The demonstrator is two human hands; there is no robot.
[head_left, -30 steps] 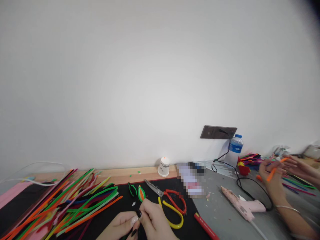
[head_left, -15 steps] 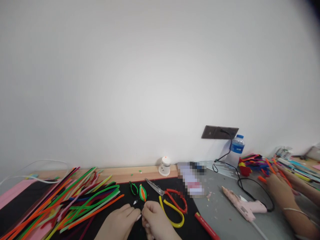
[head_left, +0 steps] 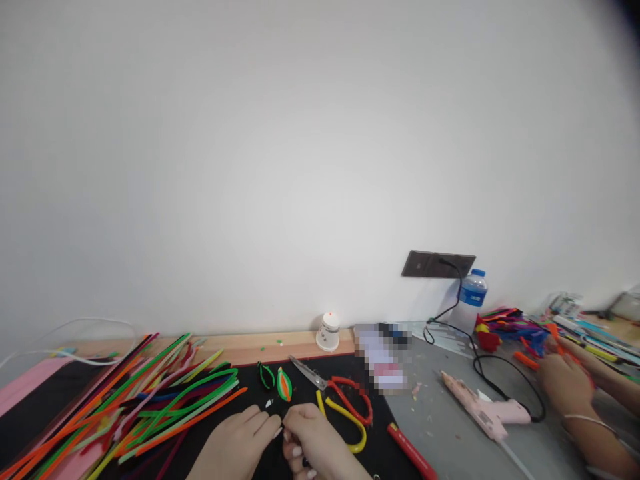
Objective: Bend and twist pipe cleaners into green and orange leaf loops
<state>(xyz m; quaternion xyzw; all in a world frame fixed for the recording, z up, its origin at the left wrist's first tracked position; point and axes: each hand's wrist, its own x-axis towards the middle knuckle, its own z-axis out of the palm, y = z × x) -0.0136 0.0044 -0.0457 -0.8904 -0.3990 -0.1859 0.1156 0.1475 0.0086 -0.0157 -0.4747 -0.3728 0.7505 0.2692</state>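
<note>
My left hand (head_left: 240,440) and my right hand (head_left: 315,440) meet fingertip to fingertip over the black mat (head_left: 200,440). Both are closed in a pinch; a small dark bit shows under the right fingers, too hidden to name. Just beyond them lies a leaf-shaped piece of green, white and orange pipe cleaner (head_left: 285,384). Left of it is a green and black pipe-cleaner loop (head_left: 266,376). A pair of scissors (head_left: 325,385) with red and yellow handles lies open by my right hand.
Many pipe cleaners (head_left: 185,393) are heaped at left. A paper cup (head_left: 328,332) stands upside down by the wall. Rightward are a red-handled tool (head_left: 411,451), a pink glue gun (head_left: 483,408), a water bottle (head_left: 471,301) and another person's hands (head_left: 565,380).
My right hand has turned slightly, showing more of its lower fingers. My left hand stays nearly still. The other person's hands have shifted among orange and blue pipe cleaners.
</note>
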